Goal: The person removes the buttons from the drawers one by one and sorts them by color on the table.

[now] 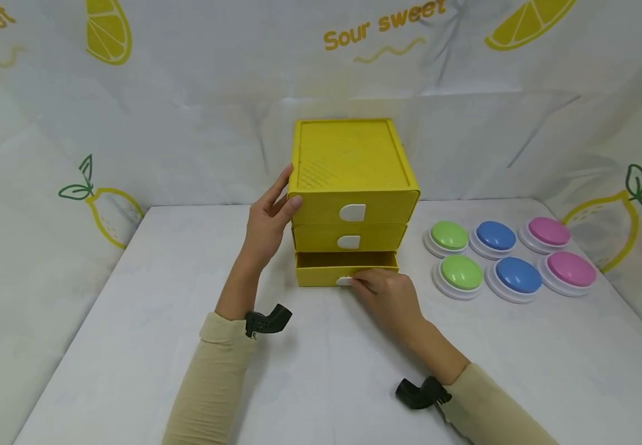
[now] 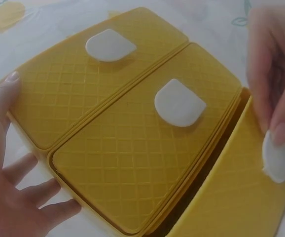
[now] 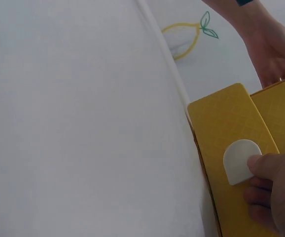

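Note:
A yellow three-drawer desktop cabinet (image 1: 351, 157) stands at the back of the table, each drawer front bearing a white tab handle. Its bottom drawer (image 1: 316, 277) is pulled partway out, and the inside that shows looks bare. Thumb and fingers of my right hand (image 1: 392, 298) pinch the white handle (image 3: 241, 160) of that drawer. My left hand (image 1: 265, 227) rests against the cabinet's left side, its thumb at the front corner of the top drawer (image 2: 90, 84) and its other fingers spread along the side. The middle drawer (image 2: 132, 158) is closed.
Right of the cabinet sit two rows of round push buttons on white bases: green ones (image 1: 461, 272), blue ones (image 1: 518, 275) and pink ones (image 1: 571, 269). A white cloth with lemon prints (image 1: 215, 142) hangs behind the white table (image 1: 131, 346).

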Demonstrator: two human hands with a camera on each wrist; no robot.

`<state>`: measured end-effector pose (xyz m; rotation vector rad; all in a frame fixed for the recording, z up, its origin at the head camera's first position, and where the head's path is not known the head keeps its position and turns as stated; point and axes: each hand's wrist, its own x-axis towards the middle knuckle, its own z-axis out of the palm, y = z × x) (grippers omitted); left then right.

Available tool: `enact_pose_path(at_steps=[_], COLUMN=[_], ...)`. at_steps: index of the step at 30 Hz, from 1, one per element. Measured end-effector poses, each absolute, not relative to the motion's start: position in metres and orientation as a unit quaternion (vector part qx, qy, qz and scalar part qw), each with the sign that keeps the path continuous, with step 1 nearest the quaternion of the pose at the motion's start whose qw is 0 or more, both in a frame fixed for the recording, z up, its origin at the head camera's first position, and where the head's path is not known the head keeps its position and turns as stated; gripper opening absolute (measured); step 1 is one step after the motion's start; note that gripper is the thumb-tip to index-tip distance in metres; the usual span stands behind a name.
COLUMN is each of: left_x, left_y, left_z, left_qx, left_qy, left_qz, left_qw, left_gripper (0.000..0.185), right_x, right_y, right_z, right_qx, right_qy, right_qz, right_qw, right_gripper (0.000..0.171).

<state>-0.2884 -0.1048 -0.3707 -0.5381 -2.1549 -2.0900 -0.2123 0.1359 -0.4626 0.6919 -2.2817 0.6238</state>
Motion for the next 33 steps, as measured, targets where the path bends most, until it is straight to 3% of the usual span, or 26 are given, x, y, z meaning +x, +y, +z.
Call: enact_pose_path(at_steps=[13,33], left_x=[-0.288,-0.290], left_y=[-0.102,-0.104], left_z=[-0.373,-0.376], left_qx=[-0.177,-0.178], left_qy=[-0.705,-0.707], left_qz=[-0.685,-0.682], left_qw=[0.047,0.059], left_gripper=[0.058,0.058], right_x=[-0.238,-0.238], right_y=[0.137,0.142], right_z=[-0.467,-0.482], right_qx=[0.224,0.180], right_qy=[-0.874,-0.851], right_qz=[0.285,0.407], right_qw=[0.324,0.280], right_gripper=[0.013,0.013])
